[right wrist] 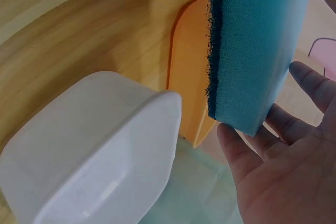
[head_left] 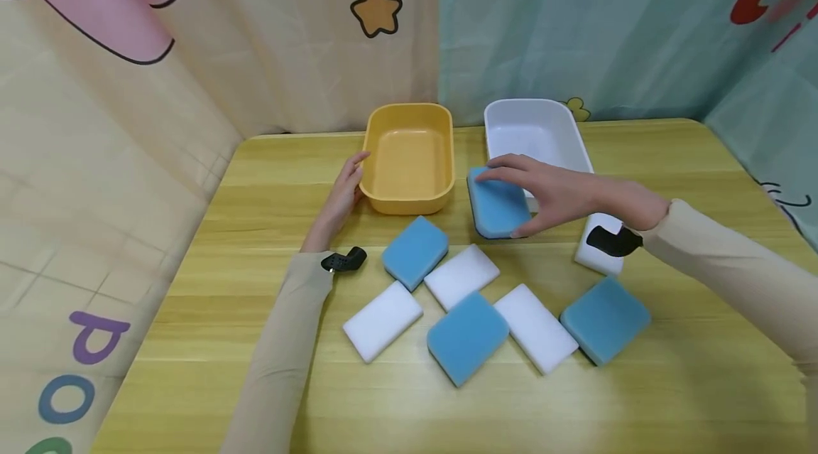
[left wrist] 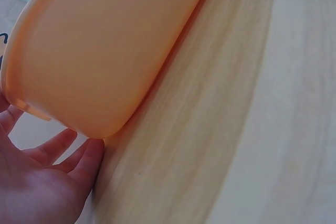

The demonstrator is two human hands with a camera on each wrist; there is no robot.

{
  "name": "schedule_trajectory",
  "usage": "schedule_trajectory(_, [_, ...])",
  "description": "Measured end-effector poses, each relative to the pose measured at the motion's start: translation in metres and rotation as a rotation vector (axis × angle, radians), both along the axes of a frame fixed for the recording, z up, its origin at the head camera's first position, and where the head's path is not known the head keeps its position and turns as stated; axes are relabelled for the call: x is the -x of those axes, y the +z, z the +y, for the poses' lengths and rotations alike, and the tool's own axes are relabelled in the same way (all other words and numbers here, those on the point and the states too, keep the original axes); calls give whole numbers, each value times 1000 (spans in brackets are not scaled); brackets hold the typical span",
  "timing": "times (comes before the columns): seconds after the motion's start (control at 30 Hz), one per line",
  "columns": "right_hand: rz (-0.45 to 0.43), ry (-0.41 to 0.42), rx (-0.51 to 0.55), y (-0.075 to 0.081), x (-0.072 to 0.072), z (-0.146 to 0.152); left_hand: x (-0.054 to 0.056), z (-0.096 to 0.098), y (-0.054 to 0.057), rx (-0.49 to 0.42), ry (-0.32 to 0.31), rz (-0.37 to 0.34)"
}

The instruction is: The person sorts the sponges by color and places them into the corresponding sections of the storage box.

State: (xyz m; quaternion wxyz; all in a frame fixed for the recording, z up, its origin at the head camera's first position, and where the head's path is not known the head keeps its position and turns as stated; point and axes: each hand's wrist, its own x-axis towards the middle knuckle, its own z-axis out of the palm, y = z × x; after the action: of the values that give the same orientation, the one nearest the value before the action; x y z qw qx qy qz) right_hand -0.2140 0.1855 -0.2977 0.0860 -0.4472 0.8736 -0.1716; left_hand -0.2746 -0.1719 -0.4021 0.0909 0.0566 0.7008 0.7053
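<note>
My right hand grips a blue sponge, thumb at its near edge and fingers along the far one. In the right wrist view this sponge shows a dark scouring layer on one face. It is in front of the white bin, overlapping its near left corner in the head view. My left hand rests against the left side of the yellow bin. In the left wrist view, extended fingers touch the outer wall of the yellow bin.
Several sponges lie loose on the wooden table, among them a blue sponge, a white sponge and a blue sponge at right. One white sponge lies partly under my right wrist. A patterned curtain hangs behind the bins.
</note>
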Motion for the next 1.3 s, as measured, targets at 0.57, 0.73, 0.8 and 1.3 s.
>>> schedule_trajectory(0.57, [-60,-59,13,7,48,-33,-4,0,0,18,34,37])
schedule_trajectory(0.73, [-77,-106,-2,8,59,-39,-5,-1,0,25,9,52])
schedule_trajectory(0.8, [-75,-112,-1,8,65,-42,-6,-1,0,22,11,52])
schedule_trajectory(1.3, [-107,-183,48,4,96,-61,-1,10,-4,35,-8,60])
